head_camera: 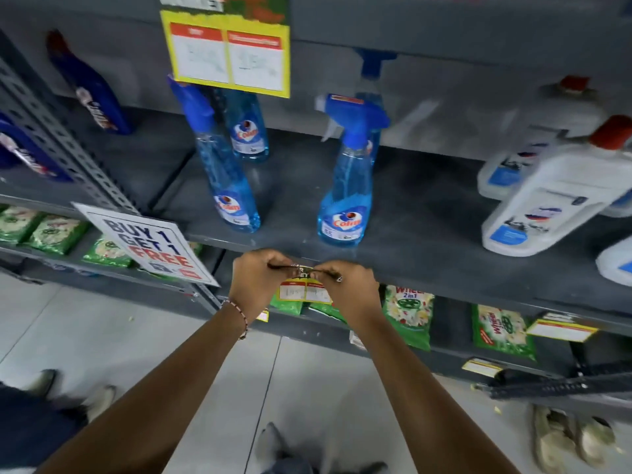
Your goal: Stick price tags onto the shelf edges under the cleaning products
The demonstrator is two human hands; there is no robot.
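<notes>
One price tag point(305, 289) in play, yellow-edged with two white panels, and I've got its top strip right at the front edge of the grey shelf point(427, 213). My left hand point(257, 281) pinches the left end of that strip, fingers pressed together on it; my right hand point(345, 289) pinches the right end the same way. The tag hangs down between my two hands, below the shelf edge.

On the shelf above: three blue Colin spray bottles I can count — one tall bottle point(224, 172) left of my hands, a second point(247, 126) just behind it, a third point(347, 186) to the right with a blurred blue shape behind it. Between the two front bottles there's bare shelf, straight above the tag. Further right, white jugs with red caps point(554, 200), at least two, the rest cut off by the frame.

A larger yellow tag point(227, 53) hangs from the shelf overhead. One "BUY 1 GET 1 FREE" sign point(147, 242) juts out at the upright, close to my left hand. Green detergent packets point(408, 316) fill the shelf below. Pale tiled floor point(102, 336) lies open beneath my arms.
</notes>
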